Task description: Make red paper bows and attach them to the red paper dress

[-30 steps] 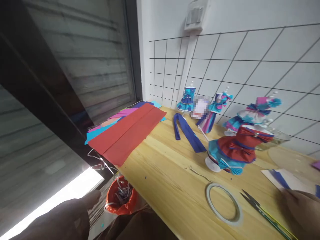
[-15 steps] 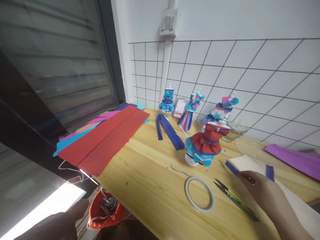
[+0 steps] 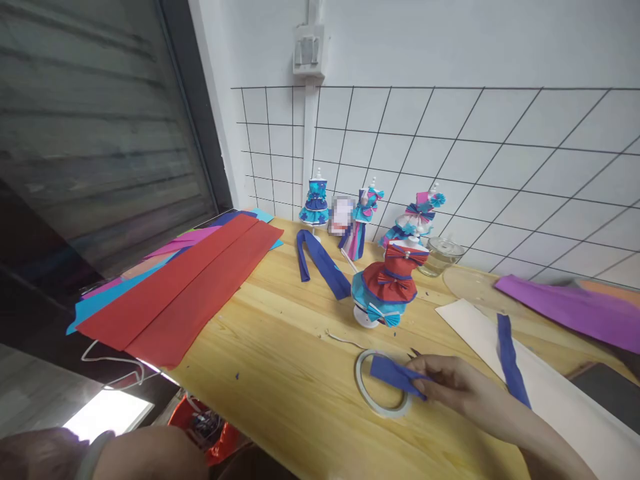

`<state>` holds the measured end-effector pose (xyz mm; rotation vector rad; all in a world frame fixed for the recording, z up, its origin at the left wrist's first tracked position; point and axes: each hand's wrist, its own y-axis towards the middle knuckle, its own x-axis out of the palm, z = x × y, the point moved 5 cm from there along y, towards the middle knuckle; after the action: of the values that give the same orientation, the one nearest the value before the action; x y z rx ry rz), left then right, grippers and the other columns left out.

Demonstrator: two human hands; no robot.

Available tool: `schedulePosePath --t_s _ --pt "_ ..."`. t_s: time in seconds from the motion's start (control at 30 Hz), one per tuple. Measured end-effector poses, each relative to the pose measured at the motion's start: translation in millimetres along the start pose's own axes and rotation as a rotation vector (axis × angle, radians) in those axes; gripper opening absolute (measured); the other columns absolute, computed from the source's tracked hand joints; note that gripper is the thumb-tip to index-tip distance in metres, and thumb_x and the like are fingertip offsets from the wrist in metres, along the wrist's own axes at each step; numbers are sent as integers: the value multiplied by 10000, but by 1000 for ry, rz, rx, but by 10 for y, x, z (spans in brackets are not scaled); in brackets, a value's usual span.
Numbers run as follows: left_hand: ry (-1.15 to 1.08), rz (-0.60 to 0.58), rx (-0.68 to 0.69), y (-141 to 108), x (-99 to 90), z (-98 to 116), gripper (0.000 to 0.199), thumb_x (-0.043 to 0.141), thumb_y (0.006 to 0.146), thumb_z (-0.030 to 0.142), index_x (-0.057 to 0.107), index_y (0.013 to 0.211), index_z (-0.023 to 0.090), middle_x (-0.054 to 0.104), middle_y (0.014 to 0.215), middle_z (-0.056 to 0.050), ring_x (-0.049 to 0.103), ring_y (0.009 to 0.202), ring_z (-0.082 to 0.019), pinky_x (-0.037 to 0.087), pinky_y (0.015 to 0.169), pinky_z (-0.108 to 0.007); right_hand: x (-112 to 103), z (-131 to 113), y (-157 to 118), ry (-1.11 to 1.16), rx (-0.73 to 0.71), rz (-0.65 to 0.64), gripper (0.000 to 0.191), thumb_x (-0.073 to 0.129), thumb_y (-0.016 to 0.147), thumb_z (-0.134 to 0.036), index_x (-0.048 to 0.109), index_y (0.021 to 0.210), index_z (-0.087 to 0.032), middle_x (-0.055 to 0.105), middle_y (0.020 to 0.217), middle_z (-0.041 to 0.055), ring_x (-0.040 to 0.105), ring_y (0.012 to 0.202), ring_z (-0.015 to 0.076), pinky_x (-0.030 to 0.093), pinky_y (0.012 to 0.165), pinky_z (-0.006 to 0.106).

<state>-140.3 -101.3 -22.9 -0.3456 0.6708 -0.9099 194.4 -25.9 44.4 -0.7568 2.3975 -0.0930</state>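
Note:
My right hand [image 3: 445, 383] pinches a short strip of dark blue crepe paper [image 3: 393, 373] between thumb and fingers. The strip hangs over a roll of double-sided tape [image 3: 366, 393], with the scissors mostly covered by this hand. Dim at the lower left edge is my left hand [image 3: 155, 453], near a wrist band; its fingers cannot be made out. Beyond the tape stands a small dress form [image 3: 395, 280] in a red and light blue paper dress with bows. Another dark blue strip [image 3: 511, 360] lies across a cream sheet [image 3: 480, 333] on the right.
Red crepe paper [image 3: 200, 293] tops a coloured stack at the table's left. Three dressed forms stand at the back, one in blue [image 3: 316, 200]. A folded blue strip [image 3: 325, 263], a glass jar [image 3: 443, 257], purple paper [image 3: 565, 310] and a dark phone-like slab [image 3: 607, 400] lie about. An orange bag [image 3: 220, 440] sits below.
My right hand has picked up a blue strip from the cream sheet and carried it left over the tape roll. My left arm has shifted, and the view has turned slightly right.

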Motion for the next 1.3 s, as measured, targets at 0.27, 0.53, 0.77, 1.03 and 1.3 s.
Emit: schedulePosePath --t_s 0.27,0.53,0.77,1.03,1.3 --pt "-135 -240 72 465 -519 1018 196 563 707 333 622 850 211 586 587 25 509 421 -108 397 412 -230 309 -58 155 177 -9 -8 251 492 809 -398 585 752 -172 549 667 -4 508 624 127 420 607 248" --pt "-386 272 488 1390 -605 1301 563 708 592 392 529 1070 152 571 862 -40 515 731 -99 410 654 -221 429 45 264 348 21 128 296 517 791 -442 575 769 -153 487 627 -26 453 545 90 402 532 218" --pt "-515 115 468 1515 -404 1138 400 688 628 350 587 953 139 582 772 -10 515 684 -93 398 620 -212 485 104 306 377 69 188 319 509 793 -458 615 825 -160 510 580 -21 476 495 99 396 497 227" --pt "55 654 424 1640 -1358 1036 268 477 806 330 598 952 141 634 821 -51 573 741 -132 433 651 -231 512 210 345 380 109 182 320 496 798 -466 624 841 -176 504 601 -15 458 494 95 387 486 215" --pt "582 833 428 2269 -2019 1276 170 509 756 140 658 834 121 613 930 -128 511 1002 -240 360 889 -377 565 99 342 229 95 115 325 431 834 -456 605 781 -187 461 616 -14 426 541 108 371 511 211"
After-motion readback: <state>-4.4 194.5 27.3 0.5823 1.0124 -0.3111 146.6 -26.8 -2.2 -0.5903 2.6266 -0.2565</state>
